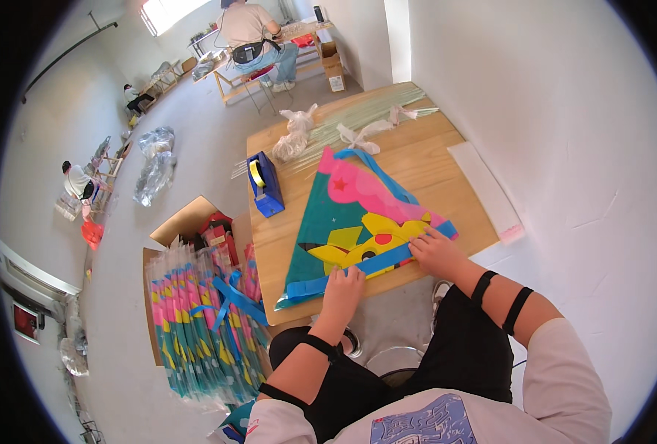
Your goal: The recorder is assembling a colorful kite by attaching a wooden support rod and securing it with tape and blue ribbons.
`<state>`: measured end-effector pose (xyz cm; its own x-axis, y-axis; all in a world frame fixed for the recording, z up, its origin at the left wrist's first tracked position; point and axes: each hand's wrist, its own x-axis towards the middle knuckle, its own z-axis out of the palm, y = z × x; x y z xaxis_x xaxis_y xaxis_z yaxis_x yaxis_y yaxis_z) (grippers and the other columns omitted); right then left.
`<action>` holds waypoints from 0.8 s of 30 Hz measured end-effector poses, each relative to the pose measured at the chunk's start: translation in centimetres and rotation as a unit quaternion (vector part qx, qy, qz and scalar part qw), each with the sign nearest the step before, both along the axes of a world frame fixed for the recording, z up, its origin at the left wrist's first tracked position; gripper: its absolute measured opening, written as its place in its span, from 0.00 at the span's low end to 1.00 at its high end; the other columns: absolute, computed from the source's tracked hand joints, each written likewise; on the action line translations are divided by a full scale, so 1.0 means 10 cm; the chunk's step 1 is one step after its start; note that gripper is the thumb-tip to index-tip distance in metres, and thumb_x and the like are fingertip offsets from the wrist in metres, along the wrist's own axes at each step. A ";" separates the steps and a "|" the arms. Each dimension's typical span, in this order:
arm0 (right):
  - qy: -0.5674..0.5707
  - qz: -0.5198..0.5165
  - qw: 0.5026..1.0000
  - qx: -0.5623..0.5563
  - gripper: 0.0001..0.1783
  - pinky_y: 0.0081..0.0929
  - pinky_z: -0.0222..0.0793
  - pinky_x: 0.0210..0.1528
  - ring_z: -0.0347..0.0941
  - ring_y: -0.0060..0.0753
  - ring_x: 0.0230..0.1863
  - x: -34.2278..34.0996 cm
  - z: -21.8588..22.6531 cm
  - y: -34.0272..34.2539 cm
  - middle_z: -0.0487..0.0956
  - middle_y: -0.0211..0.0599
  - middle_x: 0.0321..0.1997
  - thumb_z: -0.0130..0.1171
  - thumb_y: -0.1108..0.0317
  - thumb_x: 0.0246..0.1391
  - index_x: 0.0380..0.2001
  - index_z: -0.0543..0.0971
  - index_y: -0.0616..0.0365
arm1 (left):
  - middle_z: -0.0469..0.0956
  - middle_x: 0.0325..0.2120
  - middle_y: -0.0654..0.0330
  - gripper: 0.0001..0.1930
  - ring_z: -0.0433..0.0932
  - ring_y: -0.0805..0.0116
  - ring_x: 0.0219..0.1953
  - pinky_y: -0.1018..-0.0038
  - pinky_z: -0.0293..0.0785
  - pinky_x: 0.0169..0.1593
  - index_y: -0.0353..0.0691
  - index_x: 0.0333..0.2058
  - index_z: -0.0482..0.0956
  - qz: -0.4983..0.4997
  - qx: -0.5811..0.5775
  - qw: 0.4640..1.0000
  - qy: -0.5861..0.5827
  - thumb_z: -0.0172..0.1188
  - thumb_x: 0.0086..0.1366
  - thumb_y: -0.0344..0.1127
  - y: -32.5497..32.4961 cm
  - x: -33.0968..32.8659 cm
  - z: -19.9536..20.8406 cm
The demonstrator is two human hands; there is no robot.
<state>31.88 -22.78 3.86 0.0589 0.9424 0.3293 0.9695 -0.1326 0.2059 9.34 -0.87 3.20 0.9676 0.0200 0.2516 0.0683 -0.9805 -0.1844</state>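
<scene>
On the wooden table in front of me lies a flat, roughly triangular kite (321,214), teal and pink with a yellow cartoon figure. It looks folded, and clear film seems to cover part of it. A blue strip (387,260) runs along its near edge, and a blue ribbon (380,175) lies along its far right side. My left hand (343,290) grips the near edge at the strip, its fingers curled. Farther right, my right hand (437,253) has its fingers closed over the strip near the right corner. Both thumbs are mostly hidden.
A blue tape dispenser (265,185) stands at the table's left edge. Thin clear rods (373,111) and plastic bags (295,133) lie at the far side. Left of the table, a cardboard box (188,220) holds several packed kites (202,318). Other people (247,33) sit at distant tables.
</scene>
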 end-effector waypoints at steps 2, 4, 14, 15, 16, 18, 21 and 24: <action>0.008 -0.009 1.000 0.005 0.13 0.47 0.68 0.71 0.84 0.41 0.48 -0.04 0.04 0.03 0.86 0.41 0.48 0.62 0.66 0.52 0.40 0.85 0.56 | 0.79 0.35 0.57 0.07 0.82 0.55 0.39 0.58 0.79 0.58 0.41 0.39 0.81 0.014 -0.017 1.000 0.002 0.63 0.61 0.31 0.01 0.01 0.01; 0.026 -0.025 0.999 0.005 0.08 0.45 0.70 0.69 0.83 0.40 0.45 -0.07 0.07 0.08 0.85 0.38 0.42 0.62 0.66 0.52 0.35 0.84 0.54 | 0.80 0.34 0.59 0.06 0.83 0.56 0.40 0.58 0.79 0.54 0.43 0.38 0.82 0.040 -0.067 0.997 -0.007 0.63 0.61 0.31 0.01 0.00 0.05; 0.236 -0.057 0.967 -0.079 0.11 0.45 0.74 0.55 0.83 0.44 0.46 0.53 0.08 0.35 0.85 0.36 0.38 0.58 0.59 0.66 0.34 0.84 0.50 | 0.84 0.36 0.57 0.05 0.81 0.50 0.44 0.53 0.74 0.52 0.43 0.38 0.83 0.072 -0.294 0.953 -0.011 0.63 0.69 0.36 0.49 0.24 0.09; 0.252 -0.048 0.964 -0.076 0.13 0.45 0.74 0.55 0.83 0.45 0.47 0.61 0.05 0.39 0.85 0.36 0.39 0.56 0.57 0.69 0.35 0.84 0.50 | 0.83 0.37 0.57 0.05 0.80 0.50 0.45 0.53 0.74 0.52 0.43 0.38 0.83 0.066 -0.285 0.956 0.001 0.63 0.70 0.37 0.55 0.29 0.08; 0.268 -0.038 0.960 -0.072 0.14 0.45 0.74 0.55 0.83 0.46 0.48 0.66 0.02 0.41 0.85 0.36 0.40 0.55 0.56 0.71 0.37 0.84 0.50 | 0.83 0.38 0.57 0.06 0.80 0.50 0.46 0.53 0.74 0.52 0.43 0.39 0.83 0.059 -0.276 0.959 0.013 0.63 0.71 0.37 0.62 0.33 0.06; 0.254 -0.066 0.960 -0.097 0.14 0.46 0.73 0.55 0.82 0.47 0.48 0.69 0.00 0.50 0.85 0.37 0.40 0.55 0.55 0.72 0.38 0.84 0.50 | 0.82 0.39 0.55 0.07 0.79 0.49 0.48 0.52 0.74 0.52 0.43 0.40 0.82 0.060 -0.245 0.967 0.030 0.62 0.72 0.38 0.67 0.42 0.04; 0.233 -0.102 0.961 -0.107 0.14 0.48 0.73 0.55 0.82 0.48 0.48 0.67 -0.05 0.61 0.85 0.38 0.41 0.56 0.55 0.72 0.38 0.83 0.50 | 0.80 0.42 0.54 0.08 0.78 0.49 0.50 0.52 0.74 0.53 0.42 0.42 0.81 0.078 -0.216 0.973 0.025 0.63 0.72 0.39 0.69 0.48 -0.03; 0.262 -0.128 0.954 -0.066 0.14 0.49 0.73 0.54 0.81 0.49 0.48 0.61 -0.10 0.68 0.85 0.38 0.41 0.58 0.55 0.70 0.36 0.82 0.51 | 0.78 0.42 0.54 0.09 0.77 0.50 0.50 0.52 0.73 0.53 0.41 0.42 0.80 0.083 -0.264 0.961 -0.026 0.65 0.70 0.39 0.71 0.51 -0.13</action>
